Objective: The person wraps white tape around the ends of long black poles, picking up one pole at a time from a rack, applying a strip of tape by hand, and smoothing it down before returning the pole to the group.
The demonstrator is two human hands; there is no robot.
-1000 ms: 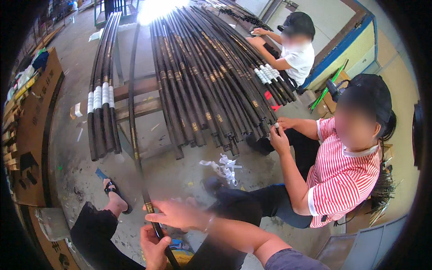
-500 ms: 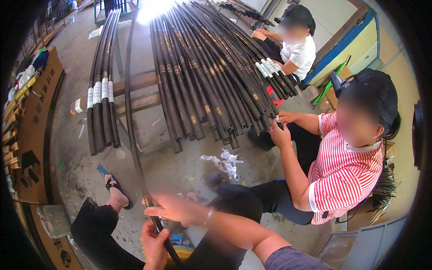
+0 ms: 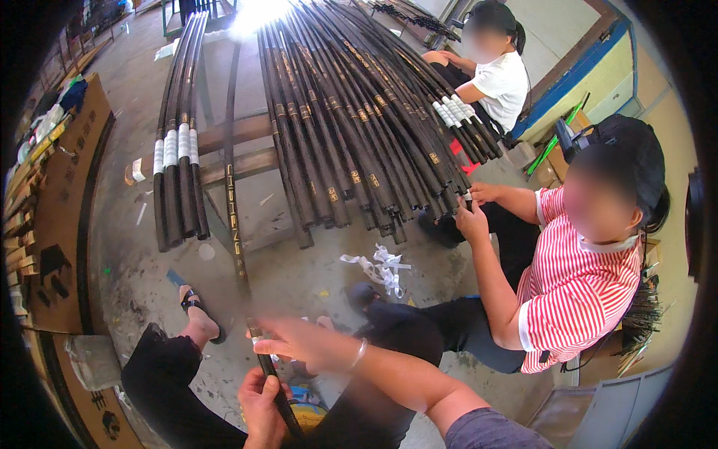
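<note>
A long black fishing rod point(image 3: 238, 262) with gold lettering slants from the far rack down to my lap. Low on its thick end, my left hand point(image 3: 263, 408) is closed around it, thumb on top. Further up, my right hand point(image 3: 299, 340) has its fingers bent over the rod beside a small white band point(image 3: 256, 339); motion blurs these fingers. To the left lie several finished-looking rods point(image 3: 176, 198) with white wraps point(image 3: 170, 148) round their handles. A big fan of black rods point(image 3: 336, 150) without wraps at the near ends rests ahead.
A co-worker in a striped shirt point(image 3: 580, 299) sits at the right, hands on a rod end. Another person in white point(image 3: 499, 90) sits farther back. Wooden rack beams point(image 3: 250, 165) support the rods. White strips point(image 3: 383, 269) lie on the floor. Large cardboard boxes point(image 3: 63, 217) line the left.
The rod in my hands has turned, so its gold lettering now shows, and a white band is visible by my right hand. The whole view has shifted slightly; my left hand keeps its grip.
</note>
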